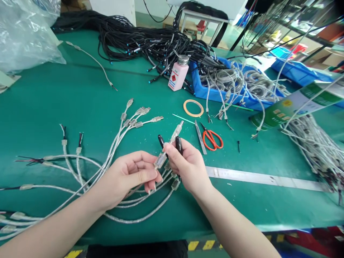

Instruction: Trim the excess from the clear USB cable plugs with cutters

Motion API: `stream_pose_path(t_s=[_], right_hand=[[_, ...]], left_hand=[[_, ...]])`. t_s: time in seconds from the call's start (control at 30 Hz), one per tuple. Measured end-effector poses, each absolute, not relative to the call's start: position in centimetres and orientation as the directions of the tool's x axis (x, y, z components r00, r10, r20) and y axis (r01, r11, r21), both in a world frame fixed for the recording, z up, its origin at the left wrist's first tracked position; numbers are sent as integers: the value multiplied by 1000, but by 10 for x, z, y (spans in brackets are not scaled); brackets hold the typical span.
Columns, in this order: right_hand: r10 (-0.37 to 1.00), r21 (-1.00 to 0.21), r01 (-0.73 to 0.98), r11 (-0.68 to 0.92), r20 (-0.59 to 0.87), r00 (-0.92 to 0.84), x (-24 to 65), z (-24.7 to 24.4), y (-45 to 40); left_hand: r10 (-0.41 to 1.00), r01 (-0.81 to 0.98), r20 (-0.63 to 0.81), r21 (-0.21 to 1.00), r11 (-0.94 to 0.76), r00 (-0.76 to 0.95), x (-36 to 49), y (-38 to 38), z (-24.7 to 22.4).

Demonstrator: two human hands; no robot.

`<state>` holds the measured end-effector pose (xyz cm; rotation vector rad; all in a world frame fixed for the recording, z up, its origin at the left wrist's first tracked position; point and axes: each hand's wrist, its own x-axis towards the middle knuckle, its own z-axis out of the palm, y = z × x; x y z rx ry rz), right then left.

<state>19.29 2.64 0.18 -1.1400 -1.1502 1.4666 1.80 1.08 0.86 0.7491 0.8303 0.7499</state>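
My left hand [138,172] is closed, its thumb and fingers pinching a silvery clear-jacketed USB cable just behind the ferrite bead [160,160]. My right hand [185,165] is also closed, gripping the same cable between that bead and its USB plug [177,130], which points up and away. Two black rounded handle ends [178,145] poke out of my right hand; the rest of that tool is hidden by the fingers. Beneath both hands run more such cables [142,218]. To the left lie several others, with USB plugs [157,119] at one end and stripped wires [80,138] at the other.
Orange-handled scissors [212,139], a grey blade [200,138], a tape roll [193,108] and a steel ruler [242,177] lie to the right. Farther back are a pink bottle [177,73], black cables [145,39] and a blue bin [200,89] of coiled cables. A plastic bag [27,36] sits far left.
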Motion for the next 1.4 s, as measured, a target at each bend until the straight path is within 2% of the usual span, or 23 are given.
stream_pose_path(t_s=[0.1,0.2,0.37,0.47,0.57,0.67,0.77,0.83,0.97,1.03,1.1,1.2,1.3,1.4], right_hand=[[972,-989,-50,-142,-130,-196,195,2,25],[932,-987,4,-162,-154,-328,196,7,19],[850,-983,184,-11,-106,-517,193,16,7],[869,-974,207,90,-24,-494,192,15,7],[925,-928,319,195,67,-373,193,13,11],[941,-934,323,154,39,-335,195,11,14],[882,-970,222,100,-17,-472,195,12,13],[859,-958,251,139,-9,-511,195,13,12],[926,-887,387,251,105,-362,196,11,14],[937,-929,308,204,95,-335,196,9,16],[935,-987,140,75,20,-355,196,9,17],[923,-993,-54,-103,-76,-378,195,11,18],[922,-983,-99,-153,-106,-373,195,13,18],[925,-986,-68,-151,-117,-362,197,14,18]], left_hand=[[838,-237,-359,846,478,411,18,9,9],[876,-199,-347,883,426,334,18,9,11],[936,4,-278,959,284,216,19,7,12],[946,56,-239,971,233,220,20,5,12],[913,-9,-278,956,294,298,20,5,11],[884,-104,-320,922,374,340,18,7,9],[911,-157,-298,923,351,285,17,8,7],[921,-121,-280,939,321,272,17,8,6],[884,-56,-286,943,328,371,14,7,9],[868,-95,-284,932,349,408,12,7,9],[856,-139,-283,917,374,432,10,9,9],[826,-174,-296,891,420,479,10,11,9],[799,-214,-314,855,473,512,13,12,10],[782,-237,-338,824,515,523,15,12,12]])
